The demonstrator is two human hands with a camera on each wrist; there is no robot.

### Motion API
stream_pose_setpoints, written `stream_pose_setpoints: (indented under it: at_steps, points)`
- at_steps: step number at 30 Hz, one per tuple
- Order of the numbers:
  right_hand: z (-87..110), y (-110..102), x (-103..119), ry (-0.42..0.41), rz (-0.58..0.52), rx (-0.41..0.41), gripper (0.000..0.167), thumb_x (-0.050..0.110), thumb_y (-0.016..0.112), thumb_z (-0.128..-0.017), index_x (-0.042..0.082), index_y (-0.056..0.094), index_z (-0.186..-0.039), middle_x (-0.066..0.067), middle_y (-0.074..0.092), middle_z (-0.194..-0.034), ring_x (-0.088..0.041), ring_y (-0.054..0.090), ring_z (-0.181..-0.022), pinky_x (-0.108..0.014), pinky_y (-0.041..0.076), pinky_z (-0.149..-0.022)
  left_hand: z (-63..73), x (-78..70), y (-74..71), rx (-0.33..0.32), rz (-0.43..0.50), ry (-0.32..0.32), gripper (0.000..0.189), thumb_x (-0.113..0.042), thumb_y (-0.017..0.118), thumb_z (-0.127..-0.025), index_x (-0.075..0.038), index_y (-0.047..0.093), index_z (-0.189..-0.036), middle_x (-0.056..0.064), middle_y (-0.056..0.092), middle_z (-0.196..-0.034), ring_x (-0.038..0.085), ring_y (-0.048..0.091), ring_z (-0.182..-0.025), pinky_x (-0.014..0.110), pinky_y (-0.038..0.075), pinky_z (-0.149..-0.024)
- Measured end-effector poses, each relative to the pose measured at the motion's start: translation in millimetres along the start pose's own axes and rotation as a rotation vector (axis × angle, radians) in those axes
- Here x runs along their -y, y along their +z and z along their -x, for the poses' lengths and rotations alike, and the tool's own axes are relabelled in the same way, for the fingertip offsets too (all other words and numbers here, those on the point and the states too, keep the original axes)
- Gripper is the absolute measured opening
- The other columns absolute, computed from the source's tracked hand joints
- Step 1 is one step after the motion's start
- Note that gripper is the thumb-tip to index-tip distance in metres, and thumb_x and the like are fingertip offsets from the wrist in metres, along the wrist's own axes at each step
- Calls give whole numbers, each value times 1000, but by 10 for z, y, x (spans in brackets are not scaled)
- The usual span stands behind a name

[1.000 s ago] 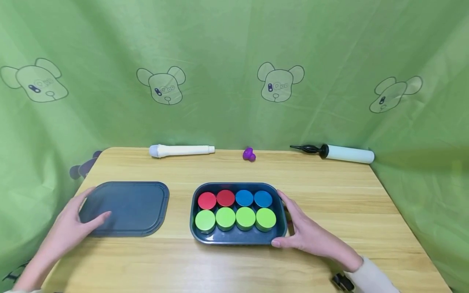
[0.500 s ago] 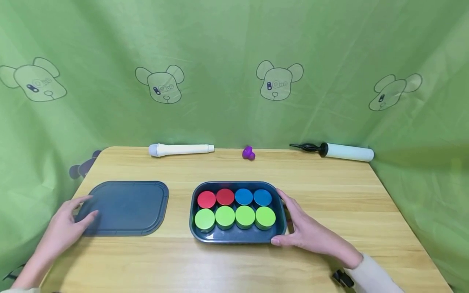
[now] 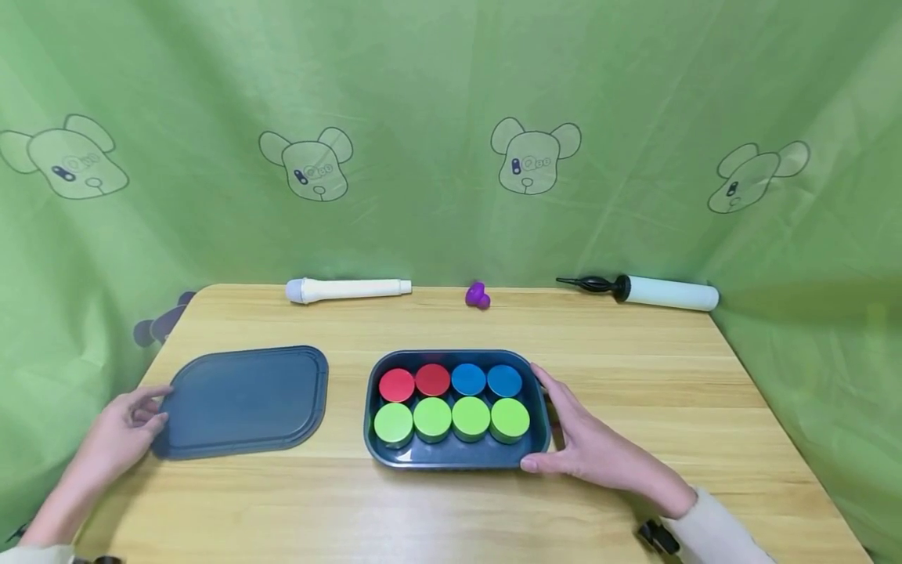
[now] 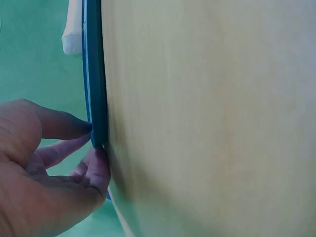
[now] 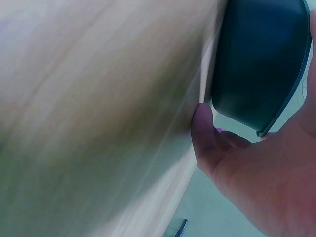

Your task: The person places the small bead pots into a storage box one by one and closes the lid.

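A dark blue flat lid (image 3: 247, 399) with rounded corners is at the left of the table. My left hand (image 3: 116, 431) pinches its left edge between thumb and fingers; the left wrist view shows the lid (image 4: 96, 74) edge-on, fingertips at its end. Right of the lid stands a matching dark blue box (image 3: 458, 458). Inside it are short round cylinders in two rows: red tops (image 3: 432, 380) and blue tops (image 3: 468, 380) behind, lime-green tops (image 3: 433, 417) in front. My right hand (image 3: 599, 450) grips the box's right end, thumb at the front corner, fingers along the back right.
Along the table's back edge lie a white microphone (image 3: 352, 289), a small purple knobbed object (image 3: 478, 295) and a white hand pump (image 3: 669, 294) with a black nozzle. Green printed cloth (image 3: 423, 157) hangs behind and at both sides of the wooden table (image 3: 338, 509).
My left hand has drawn back to the lid's left edge and closed its fingers on it. The lid has tilted slightly. My right hand and the box have stayed put.
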State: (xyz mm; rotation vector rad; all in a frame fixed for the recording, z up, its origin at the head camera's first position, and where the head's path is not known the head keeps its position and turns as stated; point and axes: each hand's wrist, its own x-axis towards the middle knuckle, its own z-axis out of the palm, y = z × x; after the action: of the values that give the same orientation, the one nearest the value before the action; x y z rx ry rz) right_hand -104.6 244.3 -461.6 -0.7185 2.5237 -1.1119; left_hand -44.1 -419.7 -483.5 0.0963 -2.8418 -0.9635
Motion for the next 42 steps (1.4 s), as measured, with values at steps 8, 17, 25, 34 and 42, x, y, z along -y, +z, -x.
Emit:
stream_pose_setpoints:
  at_steps: [8,17,25,34,42]
  points:
    - [-11,-7,-13,23,-20,13,128,42,93,-90,31,-1,-177,-19,11,-180,-49,18,-161,-76,29,-118,-5,139,-28,43,121,-87,44,5,71,-100,17,58,-141,13,70,-99,-1,63,-79,25,55,-62]
    - [-2,4,-28,18,-29,3,128,42,92,-90,34,-1,-176,-18,13,-179,-47,20,-161,-74,29,-119,-11,182,-68,22,199,-60,49,12,68,-98,13,55,-145,8,74,-94,2,68,-80,24,56,-63]
    - [2,5,-17,23,-23,12,127,42,92,-90,33,-2,-176,-19,12,-179,-48,20,-161,-75,30,-118,47,192,-104,42,316,-87,56,6,61,-105,-41,72,-133,-5,75,-87,9,59,-60,29,45,-46]
    - [-5,5,-7,20,-20,16,127,40,92,-91,32,-1,-177,-18,12,-179,-48,19,-161,-76,30,-117,74,237,-165,133,682,-174,47,-2,65,-109,-33,73,-144,-7,70,-87,4,47,-56,25,43,-48]
    - [-3,5,-6,16,-35,12,128,39,92,-90,32,-2,-177,-18,12,-179,-48,18,-161,-76,27,-118,52,257,-139,198,850,-120,56,6,61,-108,-25,65,-154,-2,74,-95,5,56,-60,25,42,-46]
